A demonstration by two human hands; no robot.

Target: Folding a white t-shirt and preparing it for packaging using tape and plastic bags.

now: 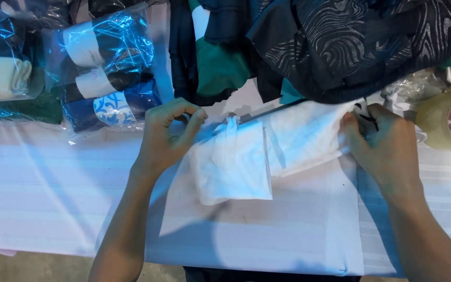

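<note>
- A white covered table [53,198] is spreading across the near scene.
- A folded white cloth [236,162] is lying at centre on it, held at both ends.
- The left hand [165,133] is pinching the cloth's left corner; the right hand [382,138] is gripping its right edge, fingers closed.
- Far left, clear bags of folded fabric [105,68] are lying; dark patterned cloth [351,42] is piling far right, with a tape roll [442,122] at the right edge.
</note>
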